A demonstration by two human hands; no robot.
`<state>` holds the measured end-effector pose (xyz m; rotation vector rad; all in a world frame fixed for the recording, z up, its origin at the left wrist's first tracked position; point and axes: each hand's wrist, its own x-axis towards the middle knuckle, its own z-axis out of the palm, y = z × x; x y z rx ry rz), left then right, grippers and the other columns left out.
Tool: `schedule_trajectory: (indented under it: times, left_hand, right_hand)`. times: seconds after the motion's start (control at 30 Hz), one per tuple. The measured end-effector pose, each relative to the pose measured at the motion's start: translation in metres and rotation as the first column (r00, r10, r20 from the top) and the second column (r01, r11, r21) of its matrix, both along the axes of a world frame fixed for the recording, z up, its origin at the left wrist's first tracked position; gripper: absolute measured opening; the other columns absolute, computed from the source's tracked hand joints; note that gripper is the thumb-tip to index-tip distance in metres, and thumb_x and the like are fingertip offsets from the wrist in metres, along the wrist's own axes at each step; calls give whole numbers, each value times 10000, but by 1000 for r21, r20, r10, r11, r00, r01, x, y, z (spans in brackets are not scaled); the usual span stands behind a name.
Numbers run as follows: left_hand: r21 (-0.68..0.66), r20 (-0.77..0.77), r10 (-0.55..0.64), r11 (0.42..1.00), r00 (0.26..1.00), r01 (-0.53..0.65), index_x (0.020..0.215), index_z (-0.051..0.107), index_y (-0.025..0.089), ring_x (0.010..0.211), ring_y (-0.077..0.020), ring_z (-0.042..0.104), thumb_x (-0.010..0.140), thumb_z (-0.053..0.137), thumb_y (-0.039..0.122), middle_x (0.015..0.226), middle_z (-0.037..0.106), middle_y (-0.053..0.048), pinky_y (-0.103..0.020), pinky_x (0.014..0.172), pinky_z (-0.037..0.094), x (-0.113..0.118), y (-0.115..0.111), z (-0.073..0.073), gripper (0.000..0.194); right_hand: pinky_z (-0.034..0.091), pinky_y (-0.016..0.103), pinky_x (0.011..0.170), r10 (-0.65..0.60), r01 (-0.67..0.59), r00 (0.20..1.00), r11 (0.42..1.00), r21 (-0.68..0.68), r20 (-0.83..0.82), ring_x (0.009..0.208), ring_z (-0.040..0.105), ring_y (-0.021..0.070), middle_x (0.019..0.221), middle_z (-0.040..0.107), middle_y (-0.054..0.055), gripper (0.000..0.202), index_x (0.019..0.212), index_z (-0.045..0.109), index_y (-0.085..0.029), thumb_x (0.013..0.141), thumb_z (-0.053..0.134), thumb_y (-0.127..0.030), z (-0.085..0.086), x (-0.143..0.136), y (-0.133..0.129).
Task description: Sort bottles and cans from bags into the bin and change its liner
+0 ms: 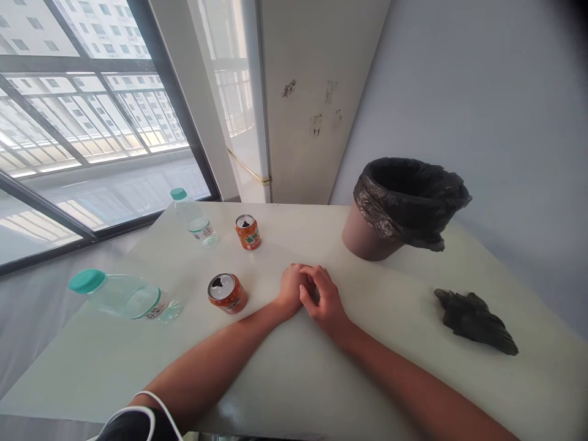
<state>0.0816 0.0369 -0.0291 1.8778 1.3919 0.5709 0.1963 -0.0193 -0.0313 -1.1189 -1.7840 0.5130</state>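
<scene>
My left hand (292, 288) rests on the white table, curled closed, its fingers partly covered by my right hand. My right hand (325, 300) lies over it with bent fingers wrapped round it. No object shows in either hand. Closest to my left hand is an opened orange drink can (233, 301), upright beside my forearm. A second opened orange can (248, 236) stands farther back. To their left are two clear plastic bottles with green caps, a nearer bottle (131, 297) and a farther bottle (193, 217).
A pinkish-brown bin (370, 236) lined with a black bag (390, 205) stands at the back right of the table (275, 380). Nearer, on the right, lies a crumpled black plastic bag (478, 323). Behind are a tall white cabinet or fridge (312, 159), a wall and a window.
</scene>
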Motion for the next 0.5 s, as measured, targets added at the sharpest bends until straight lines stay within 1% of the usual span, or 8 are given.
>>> schedule_trajectory:
  times: [0.07,0.17,0.23,0.3,0.4,0.43,0.5]
  left_hand:
    - [-1,27,1,1000,1000,-1,567,362,183,615,-103,212,671,516,62,562,311,65,-286,568,217,-1,-1,0,221]
    - [14,60,-12,1000,998,11,591,382,183,622,-105,219,703,517,97,582,308,64,-282,569,216,-2,-3,0,195]
    - [16,57,-18,1000,998,17,584,385,180,623,-103,229,699,521,100,580,299,63,-283,575,216,-2,-3,0,195]
    - [9,49,-25,1000,999,24,581,397,177,620,-102,246,687,518,92,577,317,61,-280,578,221,-2,-2,1,181]
    - [-4,47,-21,1000,999,21,591,426,175,614,-101,266,673,509,86,580,365,59,-273,576,237,-2,-1,2,146]
    - [-5,52,-19,1000,998,19,596,434,175,612,-101,268,674,510,89,580,372,59,-271,575,240,-2,-1,2,139]
    - [-3,58,-19,1000,998,19,598,430,176,607,-100,264,684,516,100,574,360,61,-271,569,238,-2,-1,1,144]
  right_hand:
    - [479,400,823,7,-7,1000,1000,-5,8,901,544,228,964,600,45,181,1133,589,-254,967,533,-205,1,0,0]
    - [483,396,836,11,-11,1000,1000,-12,-3,892,545,221,923,584,38,80,989,593,-248,971,533,-199,2,0,-1]
    - [482,388,829,4,-4,1000,1000,-2,-19,887,537,218,904,566,36,75,938,584,-244,973,537,-199,1,-1,-1]
    - [482,387,834,2,-2,1000,1000,16,-24,906,534,220,927,572,41,65,972,591,-243,976,544,-198,-1,-1,-1]
    - [482,401,878,15,-15,1000,1000,25,-14,957,541,226,1000,603,51,166,1127,598,-246,978,550,-189,-2,0,-1]
    - [480,405,889,23,-22,1000,1000,22,-10,962,543,226,1008,608,51,187,1149,595,-247,978,551,-185,-2,0,-1]
    - [478,409,895,28,-28,1000,1000,14,-8,948,544,224,991,606,45,168,1120,600,-248,975,549,-180,-2,0,-1]
